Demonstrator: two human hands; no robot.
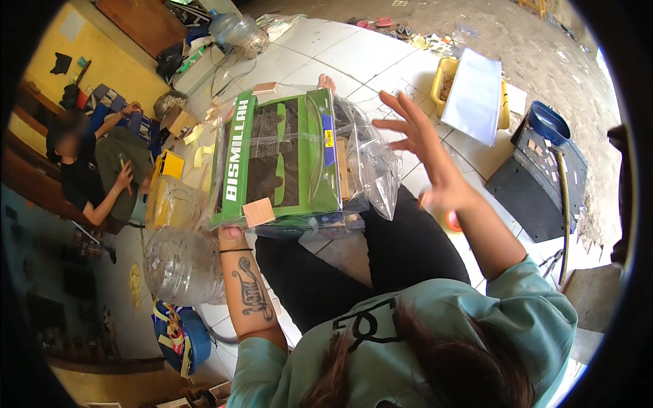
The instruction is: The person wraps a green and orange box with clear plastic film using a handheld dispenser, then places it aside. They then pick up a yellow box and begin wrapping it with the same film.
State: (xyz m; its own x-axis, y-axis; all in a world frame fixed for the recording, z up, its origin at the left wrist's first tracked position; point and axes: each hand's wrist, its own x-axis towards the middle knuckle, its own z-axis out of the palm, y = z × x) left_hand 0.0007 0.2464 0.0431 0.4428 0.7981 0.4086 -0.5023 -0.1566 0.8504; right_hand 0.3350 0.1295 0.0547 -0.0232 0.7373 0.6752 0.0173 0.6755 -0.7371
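A green toy truck with dark window-like panels lies across my lap, covered in loose clear plastic wrap. A small square of wood rests at its near left corner, and another wooden piece shows at the far end. My left hand holds the truck from beneath at its near left corner; most of its fingers are hidden under it. To the right of the wrap my right hand is raised, fingers spread and holding nothing. An orange-red ring-like object shows below that wrist.
Large clear bottles stand left of me, near a blue tub of scraps. Another person sits on the left among boxes. On the right are a yellow crate under a white sheet, a blue basin and a black box.
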